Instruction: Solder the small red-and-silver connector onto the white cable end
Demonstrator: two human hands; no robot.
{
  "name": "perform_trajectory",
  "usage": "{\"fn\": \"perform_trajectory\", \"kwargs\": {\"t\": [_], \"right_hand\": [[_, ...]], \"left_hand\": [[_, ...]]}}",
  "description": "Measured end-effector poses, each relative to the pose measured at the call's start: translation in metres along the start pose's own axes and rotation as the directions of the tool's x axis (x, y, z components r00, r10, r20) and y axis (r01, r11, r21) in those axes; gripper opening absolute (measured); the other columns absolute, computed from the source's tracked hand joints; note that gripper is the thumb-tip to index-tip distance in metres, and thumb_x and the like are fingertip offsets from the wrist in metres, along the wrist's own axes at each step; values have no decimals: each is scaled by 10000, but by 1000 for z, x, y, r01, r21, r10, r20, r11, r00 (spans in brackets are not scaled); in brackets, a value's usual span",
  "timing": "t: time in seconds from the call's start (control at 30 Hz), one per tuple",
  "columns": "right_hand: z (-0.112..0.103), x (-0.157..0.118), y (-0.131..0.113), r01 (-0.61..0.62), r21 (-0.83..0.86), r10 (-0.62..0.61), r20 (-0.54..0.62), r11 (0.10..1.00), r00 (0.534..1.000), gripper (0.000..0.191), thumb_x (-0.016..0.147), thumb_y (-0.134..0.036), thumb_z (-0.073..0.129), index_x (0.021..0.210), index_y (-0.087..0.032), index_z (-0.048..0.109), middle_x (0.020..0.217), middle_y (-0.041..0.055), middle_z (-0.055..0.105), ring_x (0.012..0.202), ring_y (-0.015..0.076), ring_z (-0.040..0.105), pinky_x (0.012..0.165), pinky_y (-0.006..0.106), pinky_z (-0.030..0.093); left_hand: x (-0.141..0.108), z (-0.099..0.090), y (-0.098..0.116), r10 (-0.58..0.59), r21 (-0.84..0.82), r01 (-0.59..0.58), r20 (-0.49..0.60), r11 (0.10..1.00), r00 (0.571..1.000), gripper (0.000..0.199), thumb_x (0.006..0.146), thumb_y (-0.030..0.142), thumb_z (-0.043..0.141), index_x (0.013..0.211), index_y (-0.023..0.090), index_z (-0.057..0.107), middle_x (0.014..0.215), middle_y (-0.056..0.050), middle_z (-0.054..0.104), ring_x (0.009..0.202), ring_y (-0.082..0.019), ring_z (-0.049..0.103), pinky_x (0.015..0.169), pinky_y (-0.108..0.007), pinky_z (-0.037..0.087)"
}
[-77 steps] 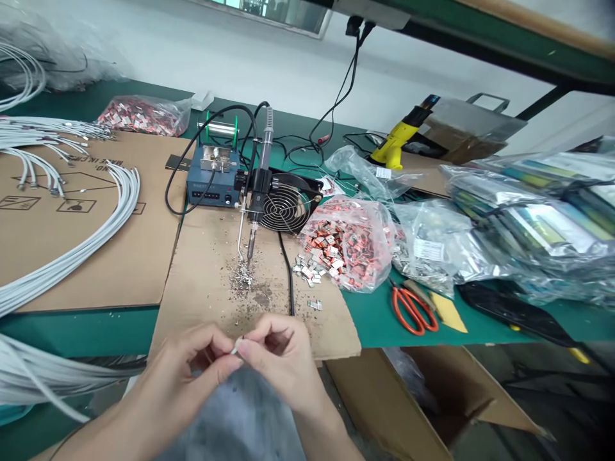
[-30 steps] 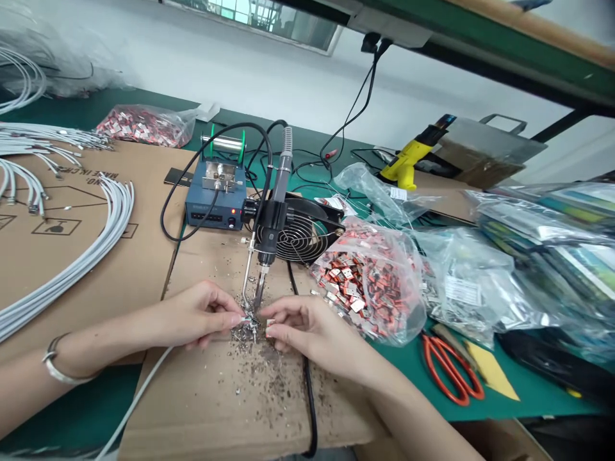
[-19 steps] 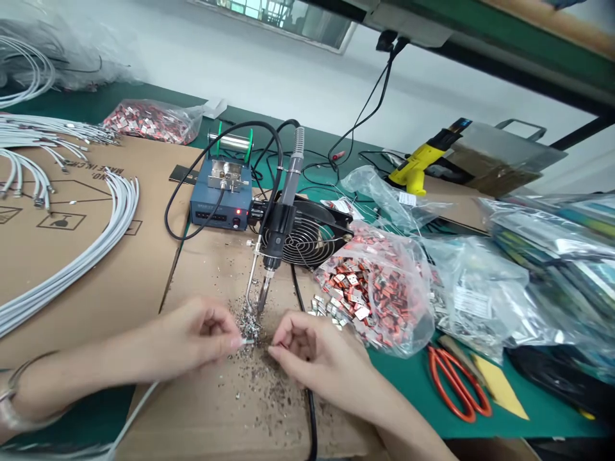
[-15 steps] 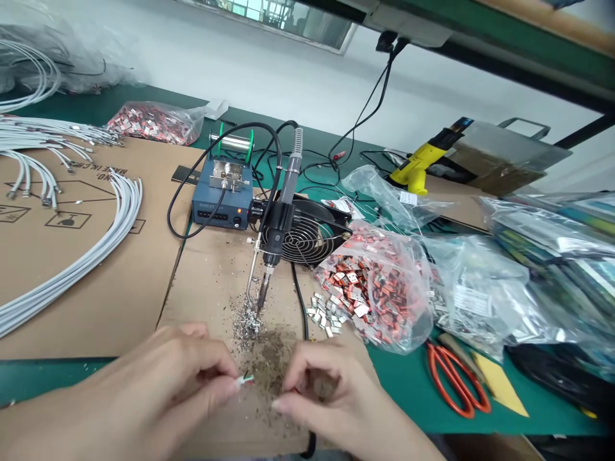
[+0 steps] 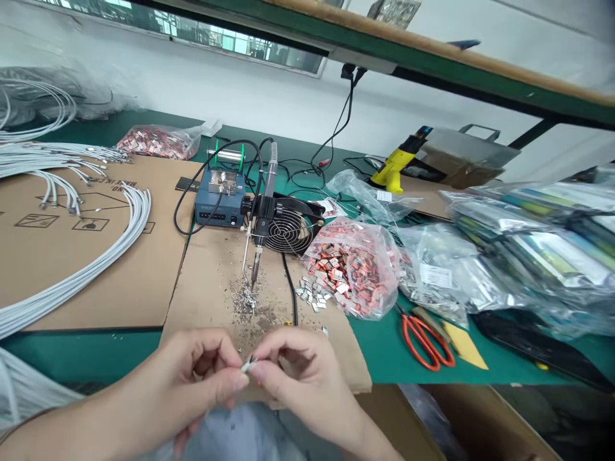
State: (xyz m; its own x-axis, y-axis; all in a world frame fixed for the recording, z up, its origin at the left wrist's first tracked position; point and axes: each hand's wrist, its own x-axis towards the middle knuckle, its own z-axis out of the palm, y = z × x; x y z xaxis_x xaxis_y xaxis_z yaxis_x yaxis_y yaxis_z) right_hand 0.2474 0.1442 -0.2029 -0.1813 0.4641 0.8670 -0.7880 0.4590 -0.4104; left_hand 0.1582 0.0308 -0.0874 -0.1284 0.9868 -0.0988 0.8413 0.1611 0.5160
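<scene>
Between thumb and forefinger, my left hand [image 5: 204, 368] pinches the end of a white cable [image 5: 246, 367]; short thin wires, one of them dark, stick out of it. My right hand [image 5: 300, 368] meets it from the other side, its thumb and forefinger closed on those wires. Both hands are above the front edge of the cardboard. Beyond them a soldering iron [image 5: 263, 218] is clamped tip down over a heap of solder scraps [image 5: 247, 298]. The rest of the held cable is hidden by my left hand.
Behind the iron stand a blue soldering station [image 5: 218, 214] and a black fan [image 5: 291, 230]. Bundled white cables [image 5: 115, 250] lie left. To the right are a bag of red-and-silver connectors [image 5: 358, 269], several loose connectors [image 5: 313, 294], red-handled scissors [image 5: 425, 339] and a yellow heat gun [image 5: 394, 168].
My right hand has moved left to the cable end and now pinches its wires; before, the hands were apart. The head view has shifted, so the bench sits farther left in it.
</scene>
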Motion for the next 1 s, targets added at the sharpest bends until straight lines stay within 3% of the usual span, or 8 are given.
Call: {"fn": "perform_trajectory", "kwargs": {"t": [0.13, 0.33, 0.43, 0.53, 0.6, 0.7, 0.8, 1.0], "right_hand": [[7, -6, -1, 90, -79, -93, -34, 993, 995, 145, 751, -237, 622, 648, -141, 589, 526, 6, 482, 488, 96, 410, 454, 214, 318], [25, -10, 8, 266, 52, -249, -218, 963, 944, 139, 785, -176, 586, 657, -161, 535, 544, -15, 480, 494, 77, 410, 459, 180, 338], [15, -10, 8, 235, -52, -241, -184, 971, 953, 77, 780, -154, 606, 705, -168, 604, 583, 4, 555, 529, 89, 480, 478, 182, 380], [-10, -8, 7, 207, -151, -243, -283, 966, 928, 31, 768, -173, 635, 737, -173, 631, 577, 3, 563, 493, 83, 481, 442, 173, 383], [-28, -5, 8, 140, -98, -163, -288, 985, 944, 58, 765, -206, 651, 743, -162, 622, 541, -9, 542, 454, 71, 479, 425, 161, 390], [-46, 2, 9, -97, 86, 104, -82, 992, 991, 169, 762, -292, 673, 778, -137, 608, 573, 3, 574, 454, 71, 531, 440, 162, 435], [-53, 13, 8, -257, 131, 248, 81, 958, 965, 236, 754, -328, 682, 836, -121, 606, 669, 23, 611, 502, 66, 571, 469, 156, 462], [-49, 44, 11, -409, 52, 403, 99, 911, 910, 260, 730, -238, 682, 898, -105, 535, 685, 2, 596, 512, 61, 580, 487, 155, 489]], "left_hand": [[0, 7, -3, 64, 8, -64, -42, 998, 997, 380, 777, 505, 559, 758, 143, 443, 693, 26, 520, 357, 2, 362, 307, -96, 314], [3, 16, -4, 133, -221, -121, 38, 968, 990, 504, 703, 631, 575, 687, 157, 406, 507, 38, 498, 288, -21, 296, 269, -138, 230], [3, 8, -5, 193, -88, -200, -80, 976, 978, 398, 741, 487, 622, 700, 128, 457, 667, -1, 582, 443, -23, 375, 395, -137, 282], [6, -9, -5, 215, 34, -212, -132, 977, 968, 276, 768, 353, 618, 691, 116, 499, 652, 1, 582, 585, -56, 438, 540, -156, 336], [12, -22, -5, 156, 3, -156, -108, 988, 982, 279, 734, 354, 637, 684, 127, 481, 629, 9, 571, 567, -72, 452, 521, -179, 339], [26, -37, -2, 122, 12, -122, -100, 992, 987, 294, 674, 357, 674, 694, 126, 493, 574, 33, 516, 523, -72, 427, 478, -184, 310], [41, -48, 5, 137, 114, -123, -125, 986, 983, 295, 677, 355, 668, 756, 94, 553, 573, 40, 476, 533, -64, 410, 509, -185, 323], [65, -59, 24, 49, 221, -34, -61, 975, 997, 413, 752, 455, 588, 893, 67, 584, 643, 8, 506, 512, -60, 386, 450, -183, 261]]}}
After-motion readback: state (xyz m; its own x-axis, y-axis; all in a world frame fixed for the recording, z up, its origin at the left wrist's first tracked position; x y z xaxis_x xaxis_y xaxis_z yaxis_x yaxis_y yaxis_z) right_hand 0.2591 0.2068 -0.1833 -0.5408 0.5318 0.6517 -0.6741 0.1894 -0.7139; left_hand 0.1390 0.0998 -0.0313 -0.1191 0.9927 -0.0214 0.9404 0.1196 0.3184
